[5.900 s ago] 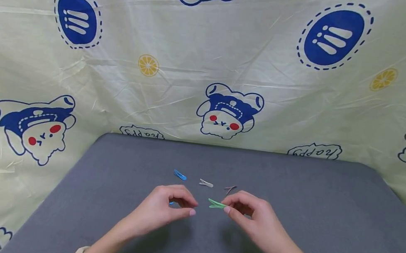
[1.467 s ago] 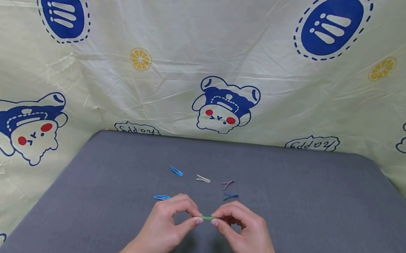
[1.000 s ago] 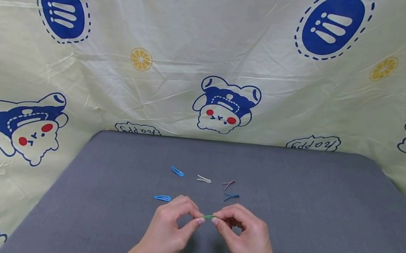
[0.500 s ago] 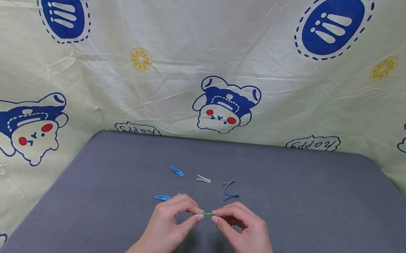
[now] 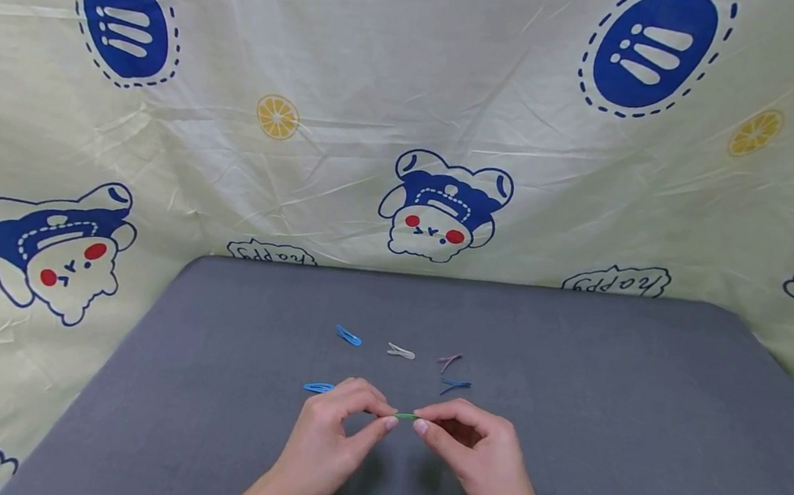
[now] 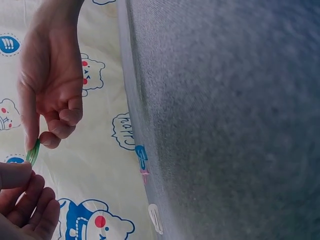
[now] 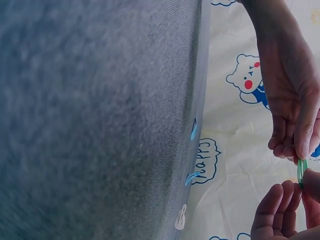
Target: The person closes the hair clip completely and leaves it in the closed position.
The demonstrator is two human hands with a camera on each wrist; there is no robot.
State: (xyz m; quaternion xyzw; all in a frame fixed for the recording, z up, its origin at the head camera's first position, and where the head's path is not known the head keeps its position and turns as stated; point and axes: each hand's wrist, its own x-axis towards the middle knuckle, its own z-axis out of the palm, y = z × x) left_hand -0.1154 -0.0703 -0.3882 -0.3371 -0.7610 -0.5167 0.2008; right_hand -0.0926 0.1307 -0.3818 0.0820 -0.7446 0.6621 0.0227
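A green snap hair clip [image 5: 405, 416] is held level between both hands above the table. My left hand [image 5: 333, 436] pinches one end with thumb and index finger; my right hand [image 5: 478, 453] pinches the other end the same way. Only the clip's middle shows between the fingertips, as a thin strip in the head view. From the side, the right wrist view shows the green clip [image 7: 302, 172] as a slim loop with its two arms lying close together. Fingertips cover both its ends.
Behind the hands on the grey table [image 5: 604, 434] lie a blue clip [image 5: 349, 336], a white clip [image 5: 401, 352], a mauve clip [image 5: 449, 362] and a darker blue clip [image 5: 455, 386]. Another blue clip [image 5: 318, 387] lies partly behind my left hand. A patterned cloth [image 5: 344, 192] hangs behind.
Earlier, my right hand alone held the green hair clip with its arms spread; now both hands pinch it and the arms are together. Over the last second the clip has tilted edge-on and risen slightly.
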